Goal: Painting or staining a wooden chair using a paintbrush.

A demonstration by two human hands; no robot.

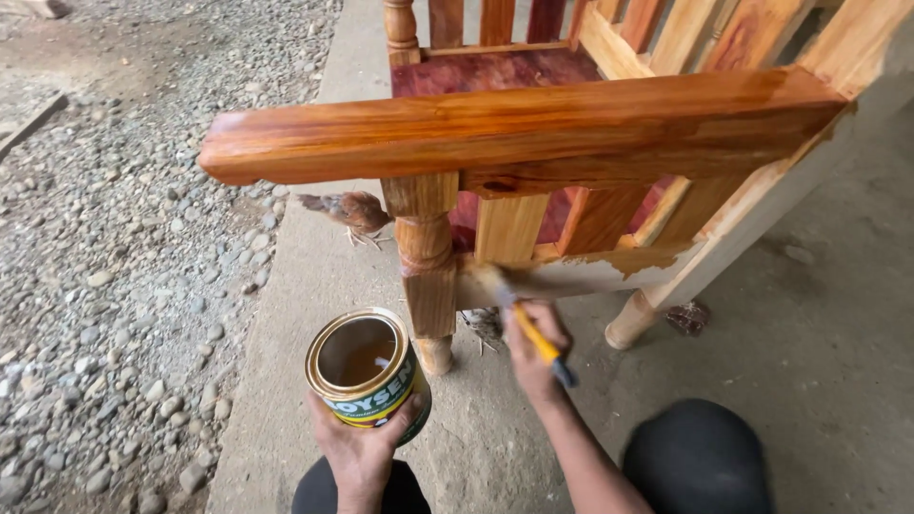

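A brown chicken [350,210] stands on the concrete walkway [286,314] beside loose gravel [114,286].

The brush head [487,282] is smeared by motion, so its bristles cannot be made out. The left hand [362,452] hides the lower back of the can [367,376]. The wooden bench [571,143] runs off the top and right edges, its far legs unseen. Both forearms and knees are cut off at the bottom edge.
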